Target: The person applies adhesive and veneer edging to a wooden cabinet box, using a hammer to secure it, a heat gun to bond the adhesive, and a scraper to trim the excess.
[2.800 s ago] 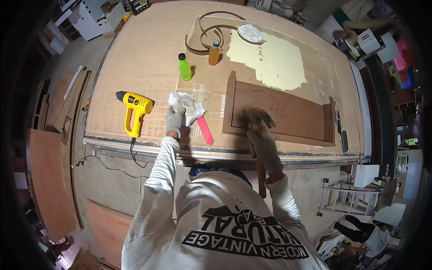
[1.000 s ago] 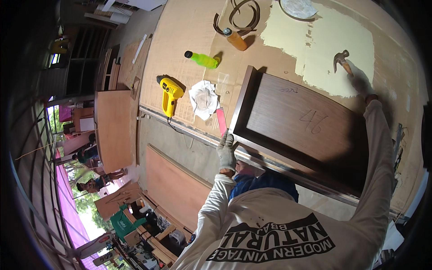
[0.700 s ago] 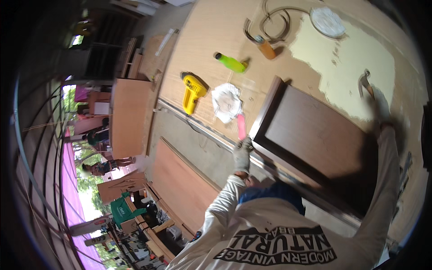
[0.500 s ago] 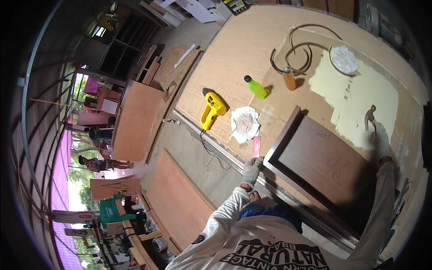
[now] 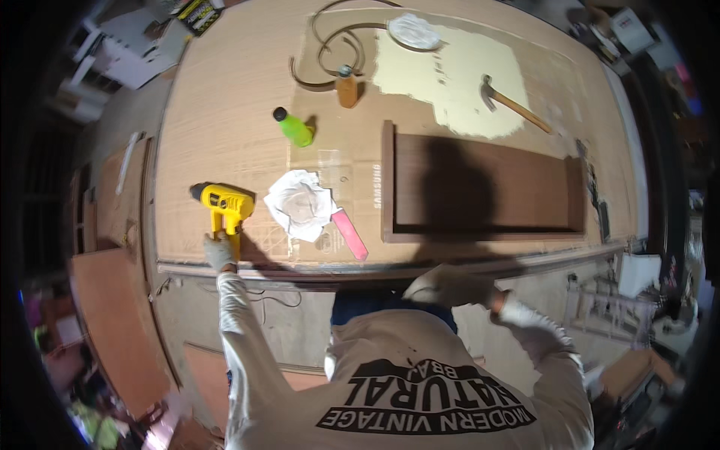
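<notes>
- Since the earlier look, the left hand [image 5: 220, 251] has left the pink strip [image 5: 349, 234] for the yellow heat gun [image 5: 227, 201]; the right hand [image 5: 450, 285] has let go of the hammer [image 5: 517, 105] and come back to the waist.
- Heat gun lies on its side on the table [image 5: 202, 97], toward the near left edge, dark nozzle pointing left, well apart from the hammer.
- Left glove is on the lower end of its handle; from where I stand, cannot tell whether the fingers have closed round it.
- Right glove blurred, nothing seen in it; curled or spread, cannot tell.
- Handling, my guess: moderate weight, front-heavy, stiff hard shell, not very fragile. Smooth casing might slip a little in a knit glove. Best hold: whole palm round the handle, clear of the nozzle, which may be hot.
- Count, tools: one heat gun, one hammer, its head on the cream patch [image 5: 472, 67].
- Bottles: two, one green [image 5: 294, 127], one orange [image 5: 346, 88].
- Crumpled white pieces: two, one near [image 5: 300, 204] touching the strip, one far [image 5: 414, 31].
- Pink strip: one. Brown framed panel [image 5: 525, 180]: one.
- Curved brown strips [image 5: 307, 85]: several, overlapping; exact number unclear.
- Gloved hands: two.
</notes>
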Motion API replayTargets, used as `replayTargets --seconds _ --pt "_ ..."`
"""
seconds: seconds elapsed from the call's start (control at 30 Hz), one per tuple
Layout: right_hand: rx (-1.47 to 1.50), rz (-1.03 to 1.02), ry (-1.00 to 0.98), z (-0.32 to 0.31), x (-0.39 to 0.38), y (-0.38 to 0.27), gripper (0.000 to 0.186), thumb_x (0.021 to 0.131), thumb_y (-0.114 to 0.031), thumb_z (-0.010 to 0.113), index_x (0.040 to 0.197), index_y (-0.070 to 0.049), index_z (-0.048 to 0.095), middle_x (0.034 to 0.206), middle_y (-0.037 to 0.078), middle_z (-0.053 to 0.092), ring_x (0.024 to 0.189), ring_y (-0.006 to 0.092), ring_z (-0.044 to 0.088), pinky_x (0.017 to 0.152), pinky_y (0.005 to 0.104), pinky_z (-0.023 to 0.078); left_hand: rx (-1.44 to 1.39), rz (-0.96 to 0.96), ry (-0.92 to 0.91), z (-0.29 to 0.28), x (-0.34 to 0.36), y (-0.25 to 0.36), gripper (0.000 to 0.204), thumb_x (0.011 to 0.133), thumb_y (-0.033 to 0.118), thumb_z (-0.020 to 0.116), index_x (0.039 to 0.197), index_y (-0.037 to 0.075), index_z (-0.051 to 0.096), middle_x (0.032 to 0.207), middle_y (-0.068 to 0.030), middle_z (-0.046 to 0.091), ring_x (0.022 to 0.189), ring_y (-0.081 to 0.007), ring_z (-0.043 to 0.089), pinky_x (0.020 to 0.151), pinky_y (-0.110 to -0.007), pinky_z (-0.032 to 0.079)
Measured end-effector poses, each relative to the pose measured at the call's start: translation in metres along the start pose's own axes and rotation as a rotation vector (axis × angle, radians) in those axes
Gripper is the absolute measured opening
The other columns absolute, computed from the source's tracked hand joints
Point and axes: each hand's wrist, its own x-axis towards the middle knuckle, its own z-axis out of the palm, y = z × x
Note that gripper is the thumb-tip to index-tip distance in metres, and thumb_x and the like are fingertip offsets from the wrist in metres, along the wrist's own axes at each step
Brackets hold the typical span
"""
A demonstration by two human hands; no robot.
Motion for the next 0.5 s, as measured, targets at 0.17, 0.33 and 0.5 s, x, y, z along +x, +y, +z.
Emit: replayTargets --seconds 0.17,0.33,0.5 --pt "0.063 -0.007 0.249 0.133 0.051 -0.019 0.032 0.099 -0.023 0.066 0.124 -0.004 0.073 0.114 0.018 0.076 0.104 0.0303 0.074 0.094 0.0385 0.057 -0.031 0.111 -0.435 0.003 0.043 0.051 0.054 0.092 0.043 0.071 0.129 0.003 0.066 0.114 -0.0268 0.073 0.107 -0.0448 0.070 0.090 -0.054 0.055" --pt "-0.061 -0.175 0.392 0.166 0.112 -0.048 0.033 0.100 -0.022 0.064 0.125 -0.003 0.071 0.117 0.020 0.075 0.109 0.0338 0.072 0.098 0.0412 0.054 -0.038 0.234 -0.503 0.002 0.066 0.033 0.044 0.095 0.042 0.069 0.115 0.004 0.072 0.105 -0.0253 0.075 0.101 -0.0459 0.072 0.086 -0.055 0.056" --pt "0.036 -0.182 0.455 0.173 0.165 -0.071 0.044 0.099 -0.021 0.067 0.137 0.001 0.061 0.113 0.023 0.074 0.107 0.0326 0.072 0.098 0.0415 0.053 -0.712 0.003 -0.638 -0.030 0.025 0.000 0.046 0.100 0.043 0.068 0.111 -0.001 0.070 0.091 -0.0248 0.074 0.078 -0.0315 0.074 0.067 -0.045 0.056"
